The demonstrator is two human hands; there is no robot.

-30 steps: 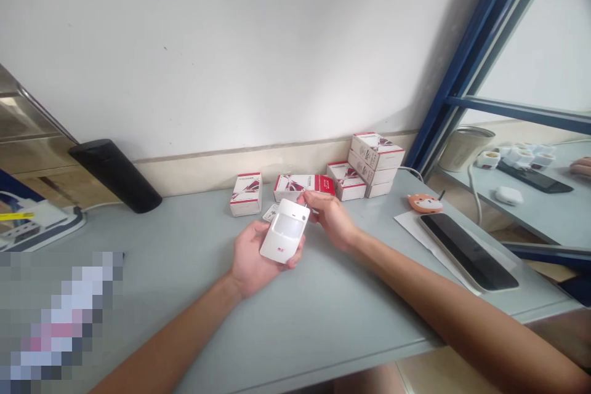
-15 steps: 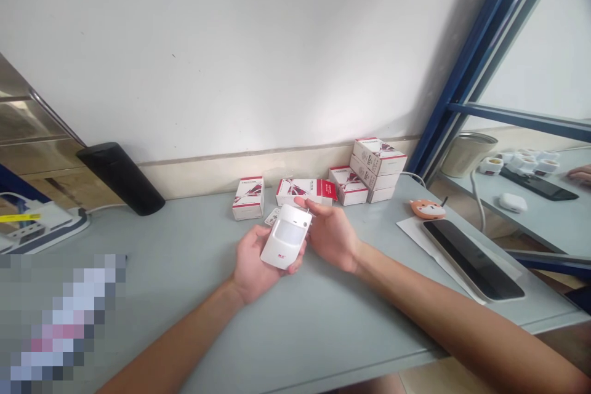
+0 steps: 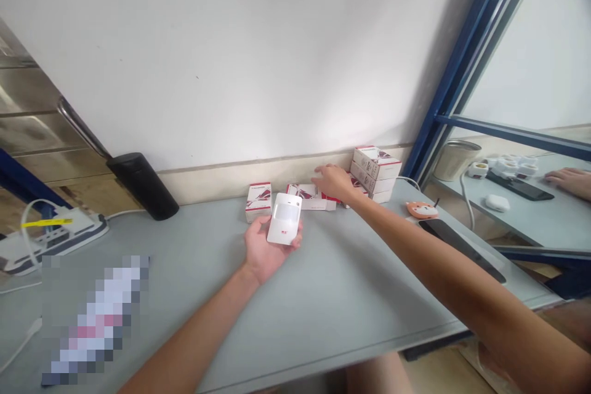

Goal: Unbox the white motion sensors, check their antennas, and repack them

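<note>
My left hand is closed around a white motion sensor with a curved window, its front turned up toward me. My right hand reaches to the back of the table above a red-and-white carton lying with its flap at the right end. Its fingers are stretched forward and a little apart, with nothing visible in them; whether they touch the carton I cannot tell. A similar carton stands behind the sensor on the left. More boxes are stacked to the right, one partly hidden by my right hand.
On the right lie an orange animal-shaped object and a dark phone. A black cylinder and a power strip are at the left. Beyond the blue frame, another person's hand rests on a table.
My right hand has left the sensor and moved up to the back of the table by the cartons. The left hand still holds the sensor. The view has shifted slightly.
</note>
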